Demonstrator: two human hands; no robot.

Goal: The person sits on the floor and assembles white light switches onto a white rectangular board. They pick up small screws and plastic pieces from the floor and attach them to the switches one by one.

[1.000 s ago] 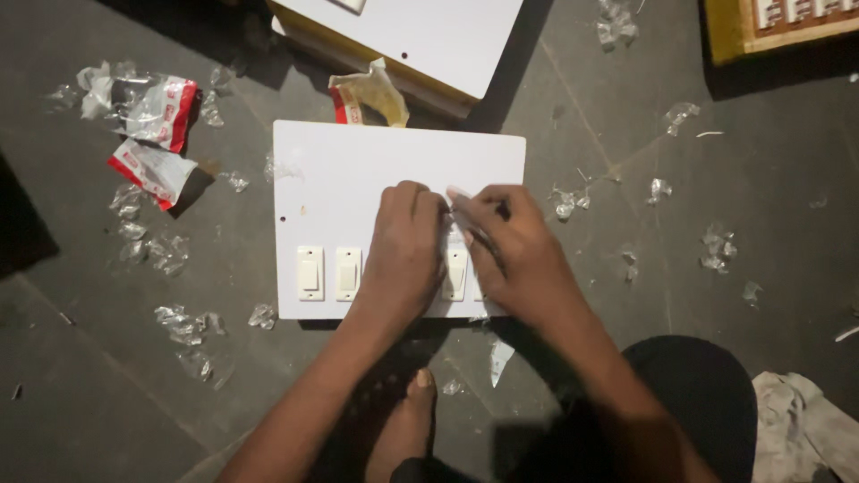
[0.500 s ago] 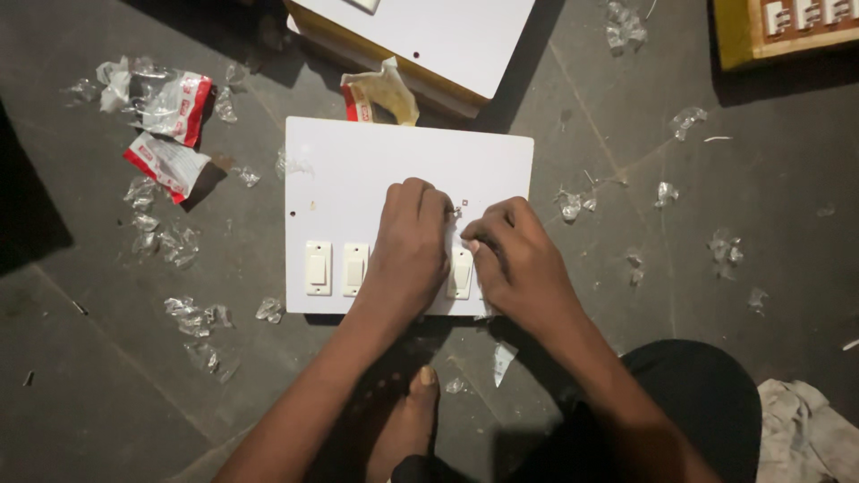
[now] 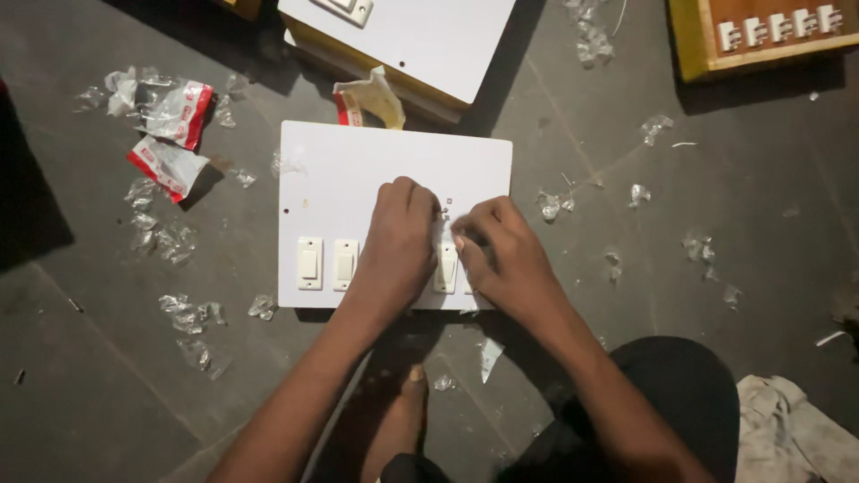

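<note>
**Both hands down on a white switch board**

We are looking down at a white board [image 3: 358,179] lying flat on the dark floor [image 3: 107,394]. Our left hand [image 3: 398,246] rests palm-down on the lower middle of the board, fingers [image 3: 403,197] held together and laid flat on the surface; it grips nothing that we can see. Our right hand [image 3: 506,255] sits just beside it, touching the board near its lower right edge, fingers [image 3: 474,234] curled and bunched together over a cream switch [image 3: 446,268]. Whether they pinch something small between them we cannot tell, as the fingertips are blurred.

Two more cream switches [image 3: 310,263] stand side by side in the board's lower left part, clear of both hands. A few tiny dark specks lie on the board just above the gap between the hands.

Above the board, touching its upper edge, lies a torn yellowish wrapper [image 3: 371,97], and beyond it a second white board [image 3: 429,40] on a yellow frame. At the upper right stands a yellow-edged wooden panel [image 3: 761,40] with a row of small white fittings. Red-and-white packets [image 3: 170,134] and scraps of clear plastic [image 3: 183,315] are scattered over the floor to the left; more scraps lie to the right. A pale cloth [image 3: 787,429] lies at the lower right, and a bare foot [image 3: 403,420] shows below the board.
</note>
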